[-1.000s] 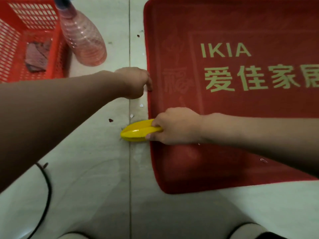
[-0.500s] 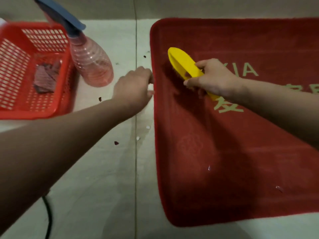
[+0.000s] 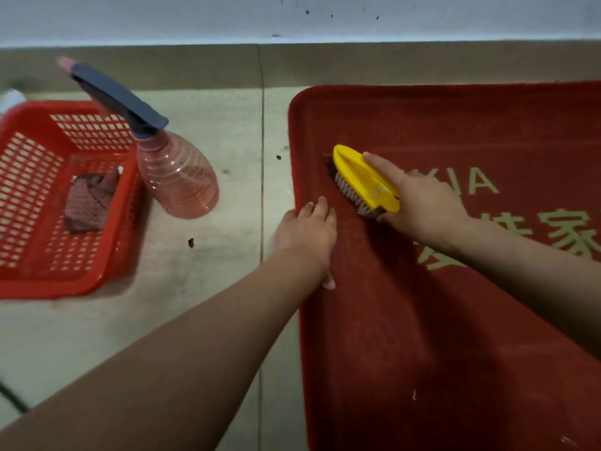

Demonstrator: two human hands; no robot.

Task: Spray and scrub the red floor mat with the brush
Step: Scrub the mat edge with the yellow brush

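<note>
We saw the red floor mat (image 3: 455, 336) lying flat on the tiled floor (image 3: 211, 304), its far edge near the skirting of the wall (image 3: 292, 14). Pale lettering was printed on the mat, partly hidden by the R arm.

The R grip (image 3: 422, 203) was curled round the back of the yellow brush (image 3: 361, 177), fingers over the far side & thumb side toward us. The brush was tilted, w/ its bristles down on the mat near the far-left corner, just inside the raised border, and its pointed end aimed away from us.

The L grip (image 3: 307, 236) held nothing. It lay palm-down on the mat's left edge w/ fingers fairly straight, pressing there, thumb spread out toward us. Part of the palm hung over the floor. The two grips were near each other but apart.

Left of the mat, a pink spray bottle (image 3: 175, 177) w/ a dark trigger head stood on the floor, well apart from both grips. It was just beside a red slotted basket (image 3: 55, 286), which had a crumpled dark cloth (image 3: 87, 203) in it. A small dark speck (image 3: 191, 243) lay on the tile btwn the bottle & the L arm, and a black cable (image 3: 13, 398) crossed the near-left corner.
</note>
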